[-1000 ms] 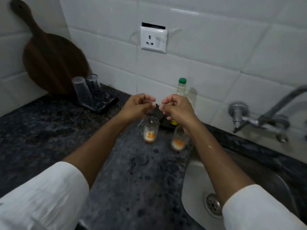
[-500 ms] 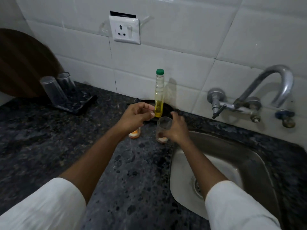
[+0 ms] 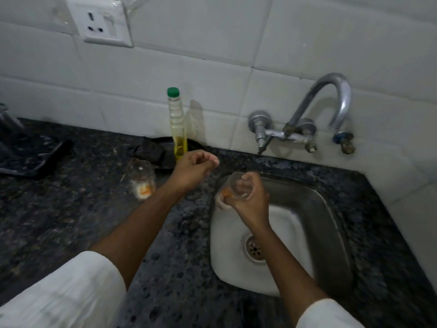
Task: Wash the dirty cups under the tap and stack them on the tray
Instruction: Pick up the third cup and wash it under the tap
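I am seeing the right hand (image 3: 248, 197) at the centre of the frame gripping a clear glass cup (image 3: 233, 189), its fingers curled round it, holding it tilted over the left rim of the steel sink (image 3: 331, 233); orange residue is showing in the cup's base. The left hand (image 3: 192, 169), just left of it and above the dark speckled table (image 3: 71, 221), is hanging with its fingers curled in, grasping nothing that I can make out. A second dirty glass cup (image 3: 141, 178) with orange dregs is standing on the table left of the left hand. Behind the left hand, a green-capped bottle (image 3: 177, 124) of yellow liquid is standing against the tiled wall. The tap (image 3: 328, 102) is arching at the upper right, over the sink. A black tray (image 3: 35, 157) is lying at the left edge, blurred.
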The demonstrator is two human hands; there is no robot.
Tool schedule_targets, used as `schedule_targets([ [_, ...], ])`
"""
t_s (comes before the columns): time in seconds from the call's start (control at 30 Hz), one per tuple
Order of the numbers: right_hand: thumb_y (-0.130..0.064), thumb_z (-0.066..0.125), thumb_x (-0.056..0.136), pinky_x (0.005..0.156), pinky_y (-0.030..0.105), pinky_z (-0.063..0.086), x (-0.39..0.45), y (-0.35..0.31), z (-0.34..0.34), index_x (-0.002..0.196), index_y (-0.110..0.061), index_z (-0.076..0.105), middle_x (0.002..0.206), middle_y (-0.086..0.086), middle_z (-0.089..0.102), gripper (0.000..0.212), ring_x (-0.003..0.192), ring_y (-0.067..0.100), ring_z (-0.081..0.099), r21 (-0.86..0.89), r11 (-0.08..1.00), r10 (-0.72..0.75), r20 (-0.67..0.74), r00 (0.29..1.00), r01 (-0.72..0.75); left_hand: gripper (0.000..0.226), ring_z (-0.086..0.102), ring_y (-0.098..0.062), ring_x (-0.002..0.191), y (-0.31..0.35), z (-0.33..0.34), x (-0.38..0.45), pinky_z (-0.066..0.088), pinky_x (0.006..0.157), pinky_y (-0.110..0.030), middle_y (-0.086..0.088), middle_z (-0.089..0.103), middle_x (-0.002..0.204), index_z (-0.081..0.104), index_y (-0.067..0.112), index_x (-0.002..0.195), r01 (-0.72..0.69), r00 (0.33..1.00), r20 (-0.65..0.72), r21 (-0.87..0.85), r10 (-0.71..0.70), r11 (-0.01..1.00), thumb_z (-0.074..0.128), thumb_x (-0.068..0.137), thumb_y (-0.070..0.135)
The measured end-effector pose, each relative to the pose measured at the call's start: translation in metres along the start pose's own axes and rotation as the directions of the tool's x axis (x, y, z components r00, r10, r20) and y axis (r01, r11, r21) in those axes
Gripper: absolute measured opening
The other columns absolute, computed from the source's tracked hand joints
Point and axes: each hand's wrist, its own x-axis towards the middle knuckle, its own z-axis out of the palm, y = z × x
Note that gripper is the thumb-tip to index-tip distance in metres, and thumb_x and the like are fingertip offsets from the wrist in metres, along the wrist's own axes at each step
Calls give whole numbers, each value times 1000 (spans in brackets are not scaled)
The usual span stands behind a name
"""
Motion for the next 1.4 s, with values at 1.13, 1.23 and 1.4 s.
schedule_targets([
  [1.13, -31, 91, 52, 61, 19, 42, 53, 33, -132, 104, -27, 57, 92, -11, 63, 63, 79, 7, 59, -124, 992, 21, -92, 996, -32, 29, 73, -22, 61, 35, 154, 75, 62, 67, -44, -12, 73, 68, 74, 8, 74, 5, 912, -410, 65, 22, 998, 62, 93, 26],
  [1.23, -29, 92, 52, 58, 12, 38, 54, 28, -132, 100, -27, 55, 90, -10, 62, 60, 74, 1, 55, -122, 992, 31, -83, 996, -41, 30, 73, -23, 62, 35, 153, 73, 62, 68, -44, -12, 73, 68, 70, 15, 67, 0, 919, -393, 33, 13, 999, 62, 93, 26],
  [1.4, -28, 92, 52, 56, 13, 38, 51, 24, -134, 97, -26, 54, 85, -12, 60, 59, 71, 2, 55, -100, 993, 54, -93, 994, -63, 27, 70, -22, 80, 27, 162, 51, 59, 77, -41, -10, 72, 88, 69, 12, 94, 28, 942, -318, -226, -101, 974, 56, 97, 36],
])
